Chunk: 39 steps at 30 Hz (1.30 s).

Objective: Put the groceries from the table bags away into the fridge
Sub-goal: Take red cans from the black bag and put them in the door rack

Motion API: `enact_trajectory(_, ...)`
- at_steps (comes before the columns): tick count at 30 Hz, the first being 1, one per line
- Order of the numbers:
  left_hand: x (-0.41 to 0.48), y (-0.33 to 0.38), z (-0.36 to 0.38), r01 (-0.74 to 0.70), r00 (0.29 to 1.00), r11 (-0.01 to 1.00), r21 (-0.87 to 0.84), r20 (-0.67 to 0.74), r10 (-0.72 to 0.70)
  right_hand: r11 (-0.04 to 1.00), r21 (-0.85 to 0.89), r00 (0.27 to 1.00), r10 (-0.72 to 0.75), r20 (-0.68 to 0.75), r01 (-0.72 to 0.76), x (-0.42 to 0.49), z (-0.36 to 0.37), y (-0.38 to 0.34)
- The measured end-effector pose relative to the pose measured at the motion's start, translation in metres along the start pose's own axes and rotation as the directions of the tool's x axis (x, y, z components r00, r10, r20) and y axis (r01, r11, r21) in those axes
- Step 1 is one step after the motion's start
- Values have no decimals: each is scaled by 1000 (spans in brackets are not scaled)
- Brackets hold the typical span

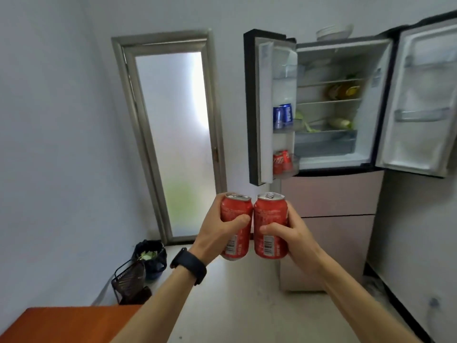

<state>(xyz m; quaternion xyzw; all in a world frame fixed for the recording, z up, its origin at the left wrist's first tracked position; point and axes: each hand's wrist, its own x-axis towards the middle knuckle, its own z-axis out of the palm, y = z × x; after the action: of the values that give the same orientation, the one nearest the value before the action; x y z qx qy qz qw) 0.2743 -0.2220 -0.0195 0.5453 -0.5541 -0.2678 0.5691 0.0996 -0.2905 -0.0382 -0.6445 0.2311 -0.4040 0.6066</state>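
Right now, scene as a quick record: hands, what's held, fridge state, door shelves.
left hand: grips red can, upright
right hand: grips second red can, upright, beside the first
fridge: both upper doors open
left door: blue cans on middle shelf, stored red cans on bottom shelf
fridge top: white bowls
table: orange corner, lower left

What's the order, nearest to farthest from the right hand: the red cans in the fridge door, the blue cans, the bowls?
1. Red cans, low in the open door.
2. Blue cans, one shelf higher.
3. Bowls, on top of the fridge.
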Motion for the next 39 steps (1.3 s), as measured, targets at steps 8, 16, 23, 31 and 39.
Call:
enact_trajectory(8,131,50,118,-175,983,979,102,79,167,978,-141,987,-157,-16,153,63,-160,-65)
enact_trajectory(16,243,64,177,-325,941,907,267,-3,338,900,-302,946,-323,24,315,137,-254,-103)
enact_trajectory(23,345,74,175,-382,892,855,351,-104,441,901,-310,943,-330,-37,303,231,-320,-102)
enact_trajectory(31,477,95,169,-460,827,755,466,-84,556,861,-365,914,-401,-56,355,366,-366,-126)
enact_trajectory(39,587,147,158,-477,678,563,675,-125,725,742,-441,805,-589,-69,505,471,-398,-169)
